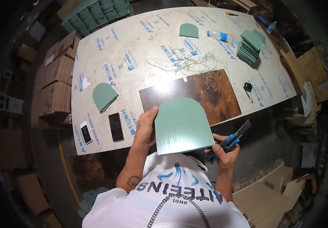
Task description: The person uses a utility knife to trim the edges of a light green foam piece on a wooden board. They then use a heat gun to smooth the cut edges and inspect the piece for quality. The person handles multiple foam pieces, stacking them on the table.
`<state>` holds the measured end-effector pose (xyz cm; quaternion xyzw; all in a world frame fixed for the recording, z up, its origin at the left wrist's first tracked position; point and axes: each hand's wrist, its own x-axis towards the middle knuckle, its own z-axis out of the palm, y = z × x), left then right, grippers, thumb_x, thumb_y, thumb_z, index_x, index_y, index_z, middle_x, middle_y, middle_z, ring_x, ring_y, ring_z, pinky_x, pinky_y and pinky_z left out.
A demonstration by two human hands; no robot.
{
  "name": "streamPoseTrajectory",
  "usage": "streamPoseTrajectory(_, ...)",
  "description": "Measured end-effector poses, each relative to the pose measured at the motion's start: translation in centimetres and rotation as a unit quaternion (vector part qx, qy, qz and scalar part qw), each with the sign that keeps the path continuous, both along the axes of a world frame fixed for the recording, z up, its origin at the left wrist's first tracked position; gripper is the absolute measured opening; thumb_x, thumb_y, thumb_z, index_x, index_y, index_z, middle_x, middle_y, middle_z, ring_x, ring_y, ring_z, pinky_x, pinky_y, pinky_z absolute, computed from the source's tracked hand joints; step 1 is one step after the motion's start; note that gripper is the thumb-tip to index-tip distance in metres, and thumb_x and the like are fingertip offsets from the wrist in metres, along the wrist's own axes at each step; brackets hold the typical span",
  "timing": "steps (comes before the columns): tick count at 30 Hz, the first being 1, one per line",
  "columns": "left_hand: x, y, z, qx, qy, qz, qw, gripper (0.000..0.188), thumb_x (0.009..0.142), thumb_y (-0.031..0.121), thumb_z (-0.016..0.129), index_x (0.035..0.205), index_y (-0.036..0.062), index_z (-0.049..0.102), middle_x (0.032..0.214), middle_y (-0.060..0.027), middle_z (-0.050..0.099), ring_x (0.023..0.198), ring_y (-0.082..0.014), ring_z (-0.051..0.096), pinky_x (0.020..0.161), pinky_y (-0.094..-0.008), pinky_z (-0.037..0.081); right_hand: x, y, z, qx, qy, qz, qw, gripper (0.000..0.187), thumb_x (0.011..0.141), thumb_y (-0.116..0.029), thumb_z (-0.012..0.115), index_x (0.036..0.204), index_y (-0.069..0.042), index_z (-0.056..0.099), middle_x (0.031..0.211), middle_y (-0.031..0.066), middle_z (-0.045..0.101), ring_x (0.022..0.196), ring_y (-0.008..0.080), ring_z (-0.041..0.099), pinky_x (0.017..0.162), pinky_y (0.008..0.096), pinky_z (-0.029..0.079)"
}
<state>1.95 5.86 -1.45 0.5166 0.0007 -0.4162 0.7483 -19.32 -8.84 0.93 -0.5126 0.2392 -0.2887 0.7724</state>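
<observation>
A pale green arch-shaped panel (183,127), with one straight edge toward me, is held up in front of my chest. My left hand (146,123) grips its left edge, thumb on the upper face. At the lower right corner of the panel, my right hand (226,152) is closed around a blue and black utility knife (232,138) whose broad blade points up and right. Fingers of that hand also touch the panel's edge. Beyond the panel, a brown board (224,98) lies on the table, partly covered by it.
On the white printed table (133,49) lie smaller green arch pieces (105,97), a green stack (249,47), tangled string (209,68), a water bottle (219,36), a dark phone (116,127), a small clock display (85,133) and a black tape measure (247,87). Cardboard stacks (53,91) stand left.
</observation>
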Motion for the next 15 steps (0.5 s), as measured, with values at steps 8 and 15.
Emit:
streamPoseTrajectory(8,1.0,-6.8,-1.8,0.062,0.054,0.047,0.995,0.043,0.098,0.036,0.048,0.105,-0.0046,0.062,0.085,-0.008,0.064,0.07,-0.0134,0.062,0.059,-0.0249,0.053,3.6,-9.4,-2.0,0.133,-0.023,0.079,0.988,0.037,0.085,-0.01,0.064,0.111,0.014,0.055,0.076,0.014,0.067,0.061,0.0207,0.067,0.058,0.0273,0.055)
streamPoseTrajectory(15,1.8,-9.6,-1.2,0.067,0.0,0.152,0.986,0.045,0.101,0.035,0.043,0.117,-0.0045,0.056,0.091,-0.0097,0.063,0.068,-0.0135,0.058,0.056,-0.0239,0.047,13.1,-20.6,-7.6,0.211,0.102,0.215,0.948,0.041,0.082,-0.01,0.067,0.116,0.01,0.055,0.078,0.0097,0.065,0.056,0.0152,0.062,0.05,0.0245,0.05)
